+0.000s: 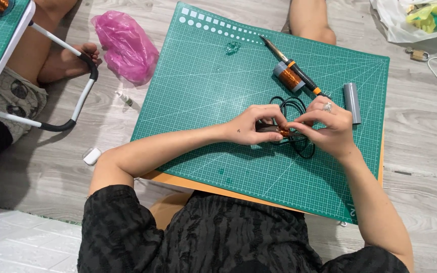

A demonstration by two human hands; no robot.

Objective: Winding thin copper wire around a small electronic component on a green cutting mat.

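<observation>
Both hands meet over the middle of the green cutting mat (pixel 203 101). The left hand (pixel 253 126) and right hand (pixel 327 126) pinch a small copper coil (pixel 283 132) between closed fingertips, just near a black cable (pixel 293 107). A soldering iron (pixel 292 65) lies farther away.

One head-worn camera looks steeply down, fairly close, at the green cutting mat (pixel 218 91).

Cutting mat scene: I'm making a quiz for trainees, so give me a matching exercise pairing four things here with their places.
Things:
1. soldering iron
2. grey tube
3. pink bag
4. small coil

Places:
A. on the floor, left of the cutting mat
B. between the fingertips of both hands
C. by the mat's right edge
D. lying across a copper wire spool

Pairs: 1-D, 2-C, 3-A, 4-B
</observation>
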